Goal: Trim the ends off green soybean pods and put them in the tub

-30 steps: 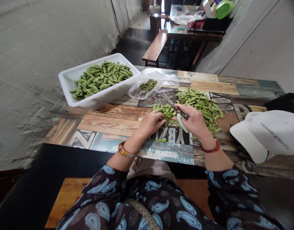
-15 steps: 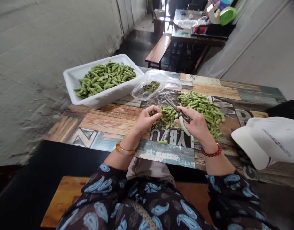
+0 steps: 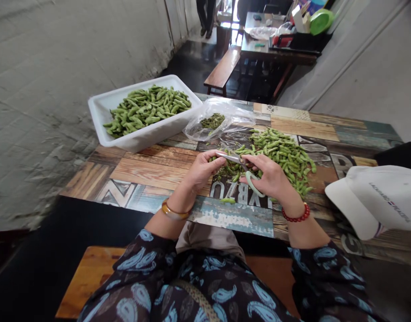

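Note:
My right hand (image 3: 267,176) grips a pair of scissors (image 3: 232,157) with pale green handles. The blades point left, their tips at the fingers of my left hand (image 3: 204,167). Those left fingers are pinched around a green soybean pod (image 3: 212,158), mostly hidden behind them. Just beyond my right hand lies a heap of soybean pods (image 3: 281,152), spreading toward the space between both hands. One loose pod (image 3: 228,201) rests nearer to me on the table. Beyond my hands, a clear plastic bag (image 3: 230,117) holds small green trimmings (image 3: 212,120).
A white plastic tub (image 3: 101,130) full of pods stands at the table's back left. To the right lies a white cap (image 3: 376,192) on the patterned table (image 3: 152,170). Farther back are a bench (image 3: 223,67), a second table (image 3: 275,53) and a person's legs (image 3: 206,18).
The scissors have swung down and left, from pointing up and away to lying across at my left fingertips. A person's legs have come into view at the back.

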